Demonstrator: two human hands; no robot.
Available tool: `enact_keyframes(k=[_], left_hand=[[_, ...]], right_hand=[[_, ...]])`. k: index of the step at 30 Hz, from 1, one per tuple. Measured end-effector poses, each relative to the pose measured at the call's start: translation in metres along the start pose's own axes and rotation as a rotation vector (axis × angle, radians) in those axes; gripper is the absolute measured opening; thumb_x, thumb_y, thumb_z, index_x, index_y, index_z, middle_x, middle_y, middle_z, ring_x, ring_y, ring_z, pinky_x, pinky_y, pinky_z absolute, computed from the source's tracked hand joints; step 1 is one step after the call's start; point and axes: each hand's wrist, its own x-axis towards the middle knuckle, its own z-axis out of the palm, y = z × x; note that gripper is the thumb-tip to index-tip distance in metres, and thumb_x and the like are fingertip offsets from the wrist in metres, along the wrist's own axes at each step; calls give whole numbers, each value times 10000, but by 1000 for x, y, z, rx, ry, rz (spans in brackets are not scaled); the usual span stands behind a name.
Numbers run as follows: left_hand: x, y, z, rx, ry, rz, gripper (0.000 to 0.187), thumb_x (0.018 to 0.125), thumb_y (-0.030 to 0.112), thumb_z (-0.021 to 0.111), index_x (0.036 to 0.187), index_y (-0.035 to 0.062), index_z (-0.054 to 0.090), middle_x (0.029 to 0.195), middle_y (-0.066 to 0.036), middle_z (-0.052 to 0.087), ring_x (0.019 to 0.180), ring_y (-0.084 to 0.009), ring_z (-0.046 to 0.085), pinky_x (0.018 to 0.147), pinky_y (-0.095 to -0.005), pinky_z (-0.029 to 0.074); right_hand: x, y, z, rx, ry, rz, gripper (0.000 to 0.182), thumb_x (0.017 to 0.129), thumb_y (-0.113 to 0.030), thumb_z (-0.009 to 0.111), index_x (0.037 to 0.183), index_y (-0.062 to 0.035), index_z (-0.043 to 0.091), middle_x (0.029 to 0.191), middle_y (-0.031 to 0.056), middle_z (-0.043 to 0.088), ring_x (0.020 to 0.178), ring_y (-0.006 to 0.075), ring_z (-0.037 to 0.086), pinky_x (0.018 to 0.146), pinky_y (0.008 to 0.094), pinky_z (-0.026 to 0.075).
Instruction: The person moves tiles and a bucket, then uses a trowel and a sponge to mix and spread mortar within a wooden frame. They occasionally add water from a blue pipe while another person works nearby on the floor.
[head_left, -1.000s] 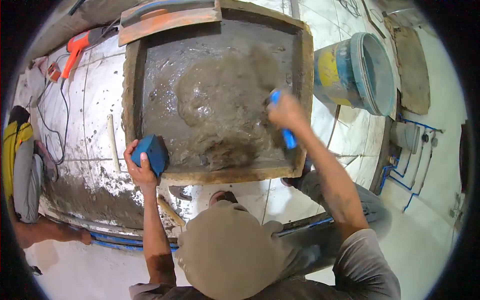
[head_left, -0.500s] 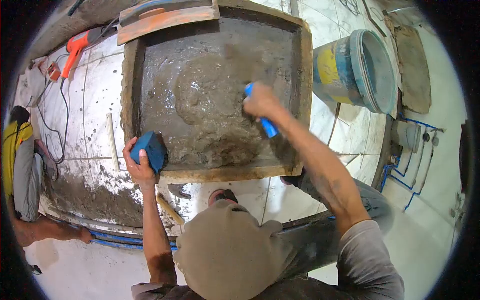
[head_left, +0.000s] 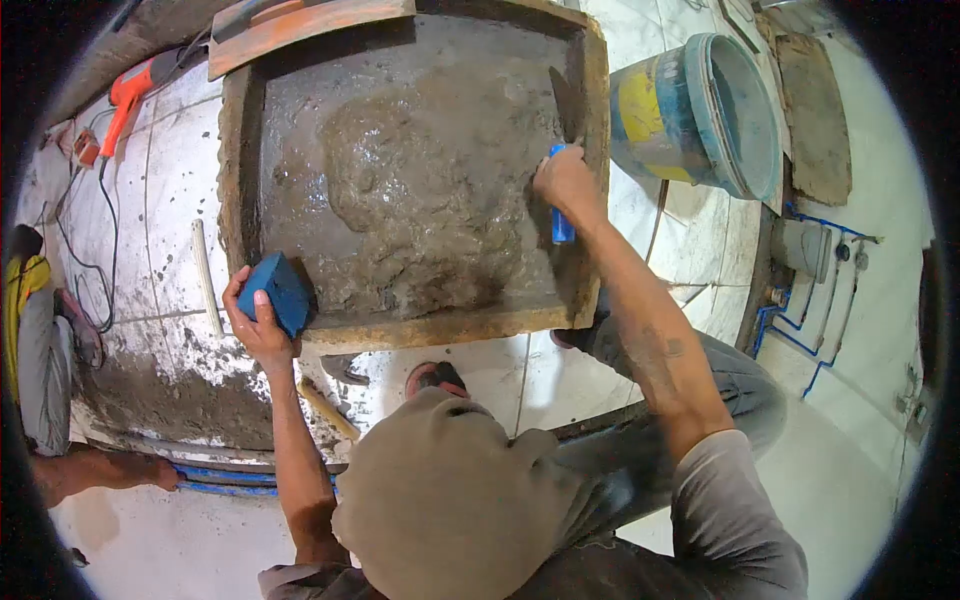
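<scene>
Wet grey mortar lies spread in a shallow wooden-rimmed mixing tray. At the tray's near left corner, my left hand grips a blue block, which looks like a sponge. My right hand is closed around the blue handle of a trowel by the tray's right wall. Its dark blade points away from me along that wall, partly over the mortar. Fingers cover the middle of the handle.
A wooden float rests across the tray's far left corner. Right of the tray is a bucket. On the left lie a corded orange power tool and a pale stick. Another person's leg shows at the left edge.
My right hand has moved the trowel rightward, from over the mortar to the tray's right wall. My left hand still holds the blue block at the corner. The whole view has shifted slightly.
</scene>
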Motion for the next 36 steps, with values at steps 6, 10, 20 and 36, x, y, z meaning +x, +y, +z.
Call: enact_keyframes(k=[6, 10, 20, 36], left_hand=[[3, 6, 1, 45, -23, 14, 505, 922, 371, 574, 1228, -29, 538, 1197, -172, 571, 1102, -281, 527, 991, -388, 388], [5, 7, 0, 46, -40, 15, 488, 919, 351, 580, 1228, -24, 540, 1202, -161, 572, 1108, -284, 525, 998, -390, 383], [3, 5, -1, 46, -55, 25, 437, 930, 299, 569, 1221, -27, 544, 1192, -164, 573, 1108, -283, 526, 999, -391, 382], [2, 6, 1, 18, -42, 10, 473, 931, 358, 583, 1220, -17, 563, 1172, -154, 590, 1084, -259, 535, 987, -384, 393]], right_hand=[[-26, 4, 18, 79, -15, 69, 561, 801, -174, 648, 1154, 168, 379, 1079, 361, 601, 1005, 454, 638, 881, 470, 509], [-60, 13, 11, 164, -173, 80, 523, 787, -166, 637, 1114, 167, 399, 1010, 363, 611, 947, 465, 644, 836, 480, 520], [-126, -20, 8, 150, -206, -192, 410, 795, -146, 599, 1046, 131, 431, 882, 360, 628, 866, 492, 646, 793, 526, 522], [-48, 21, 42, -37, -83, -186, 535, 802, -186, 663, 1115, 162, 403, 1058, 347, 607, 1021, 459, 625, 864, 476, 516]])
